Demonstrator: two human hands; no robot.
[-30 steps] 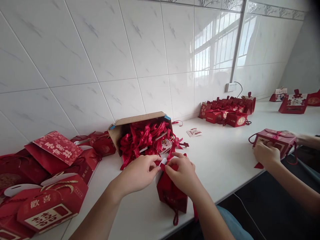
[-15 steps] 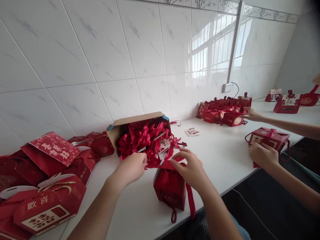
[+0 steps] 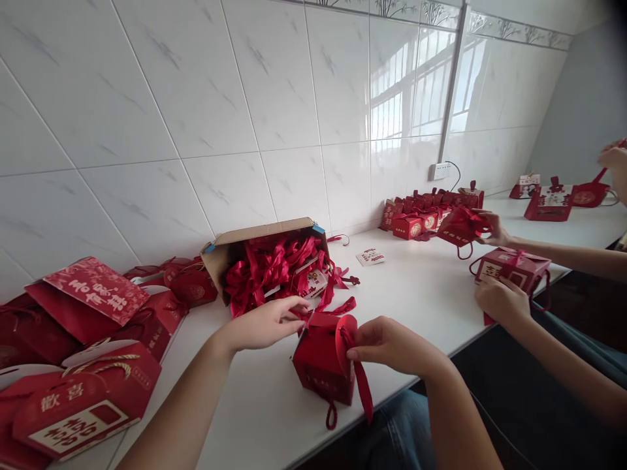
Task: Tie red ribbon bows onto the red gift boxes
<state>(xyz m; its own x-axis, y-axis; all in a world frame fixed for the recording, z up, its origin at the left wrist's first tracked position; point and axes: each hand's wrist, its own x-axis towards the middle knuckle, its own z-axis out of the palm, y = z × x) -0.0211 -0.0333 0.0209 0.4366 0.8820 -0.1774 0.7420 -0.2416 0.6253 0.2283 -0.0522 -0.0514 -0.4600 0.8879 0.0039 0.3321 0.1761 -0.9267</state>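
A red gift box (image 3: pixel 321 365) stands near the table's front edge, with a dark red cord loop hanging from its lower front. My right hand (image 3: pixel 392 343) is at its right side, fingers pinched on a red ribbon (image 3: pixel 361 382) beside a raised round flap (image 3: pixel 344 333). The ribbon's tail hangs down past the box's side. At the upper left of the box is my left hand (image 3: pixel 267 323), fingers loosely bent and apart, with the tips close to the box's top edge. Whether those tips touch it is hard to tell.
Behind the box, a cardboard carton (image 3: pixel 215 267) lies on its side, full of red ribbons (image 3: pixel 264 267). Red gift boxes (image 3: pixel 93 398) are piled at left; more (image 3: pixel 409 225) stand by the wall. At right, a co-worker's hands (image 3: pixel 504 300) handle boxes. A small card (image 3: pixel 371 256) lies on the table.
My right hand has moved from the box's top to its right side, where the round flap now stands up. My left hand has come closer to the box. A co-worker's far hand has lifted a red box.
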